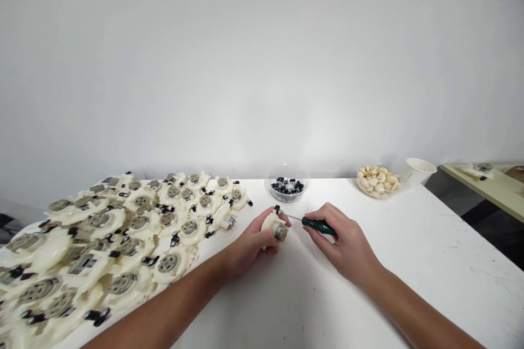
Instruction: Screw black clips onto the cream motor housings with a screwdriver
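My left hand (256, 237) is closed around a cream plastic housing (269, 222) with a round metal motor (281, 233) set in it. A small black fitting (277, 209) sits at the top of this housing. My right hand (341, 237) grips a screwdriver (319, 225) by its dark green handle. The screwdriver's thin shaft points left to the housing, close to the black fitting; whether the tip touches it I cannot tell. Behind my hands stands a clear round bowl (287, 196) with small black parts and metal screws (289, 185) in it.
Many similar motor housings (139, 222) lie piled over the table's left side. At the back right are a clear bowl of cream-coloured round pieces (377, 180) and a white paper cup (417, 170). A greenish shelf (483, 185) lies beyond the white table (429, 251).
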Available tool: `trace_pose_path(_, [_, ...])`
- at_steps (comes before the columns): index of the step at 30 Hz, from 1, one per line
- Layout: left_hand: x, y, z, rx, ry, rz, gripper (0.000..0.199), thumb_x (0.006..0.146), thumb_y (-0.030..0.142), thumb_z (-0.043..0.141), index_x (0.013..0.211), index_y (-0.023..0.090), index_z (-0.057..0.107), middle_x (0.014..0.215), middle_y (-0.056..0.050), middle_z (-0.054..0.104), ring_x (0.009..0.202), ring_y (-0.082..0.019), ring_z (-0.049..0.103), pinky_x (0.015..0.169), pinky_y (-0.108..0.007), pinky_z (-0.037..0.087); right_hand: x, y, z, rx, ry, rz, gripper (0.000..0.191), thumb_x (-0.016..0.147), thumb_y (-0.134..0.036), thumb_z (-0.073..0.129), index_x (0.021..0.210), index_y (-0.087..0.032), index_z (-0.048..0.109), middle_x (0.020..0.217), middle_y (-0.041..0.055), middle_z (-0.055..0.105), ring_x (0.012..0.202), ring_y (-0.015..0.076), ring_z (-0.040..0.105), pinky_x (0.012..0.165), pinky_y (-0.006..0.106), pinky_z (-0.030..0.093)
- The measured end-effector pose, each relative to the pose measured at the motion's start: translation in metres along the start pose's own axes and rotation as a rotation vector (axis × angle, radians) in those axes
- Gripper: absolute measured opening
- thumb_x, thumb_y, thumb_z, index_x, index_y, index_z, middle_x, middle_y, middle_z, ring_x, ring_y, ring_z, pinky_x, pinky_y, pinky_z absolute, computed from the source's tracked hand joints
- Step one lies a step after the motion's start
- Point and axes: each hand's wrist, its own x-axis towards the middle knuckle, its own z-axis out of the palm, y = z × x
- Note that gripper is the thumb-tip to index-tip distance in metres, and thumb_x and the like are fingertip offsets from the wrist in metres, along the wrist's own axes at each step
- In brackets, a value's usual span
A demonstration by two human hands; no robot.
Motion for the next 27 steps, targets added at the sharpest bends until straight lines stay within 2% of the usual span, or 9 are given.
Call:
trace_pose_path(11, [0.000,0.002,0.001,0.063,-0.034,-0.004,0.038,0.065,0.011,0.059,0.103,0.019,0.056,0.089,0.000,0.048,0.070,-0.012,0.038,0.055,-0.025,0.024,0.000,0.000,-0.002,-0.004,-0.022,-0.002,0.014,0.100,-0.023,0.058,0.113,-0.026,0.063,0.088,0.0033,0.061,0.075,0.0182,0.058,0.062,0.030,0.044])
trace_pose_path(15, [0.000,0.002,0.002,0.130,-0.013,-0.013,0.039,0.065,0.014,0.059,0.103,0.019,0.054,0.085,0.001,0.048,0.067,-0.012,0.038,0.055,-0.025,0.023,-0.001,0.002,-0.003,-0.063,-0.036,-0.048,0.018,0.101,-0.021,0.056,0.117,-0.025,0.062,0.088,0.0038,0.061,0.074,0.0175,0.058,0.061,0.029,0.044])
trace_pose_path(21, [-0.003,0.005,0.002,0.239,-0.023,-0.009,0.040,0.066,0.011,0.054,0.106,0.018,0.054,0.082,0.003,0.047,0.069,-0.011,0.037,0.058,-0.024,0.026,-0.002,0.002,-0.008,-0.237,-0.031,-0.183,0.022,0.101,-0.016,0.054,0.119,-0.024,0.063,0.090,0.0041,0.062,0.074,0.0160,0.057,0.060,0.027,0.041])
trace_pose_path(27, [-0.003,0.005,-0.003,0.342,-0.101,0.009,0.046,0.063,0.006,0.054,0.108,0.017,0.055,0.088,0.002,0.049,0.075,-0.012,0.041,0.064,-0.024,0.032,-0.003,-0.001,-0.011,-0.235,-0.064,-0.188,0.016,0.101,-0.019,0.056,0.115,-0.023,0.063,0.085,0.0028,0.063,0.069,0.0156,0.057,0.060,0.027,0.040])
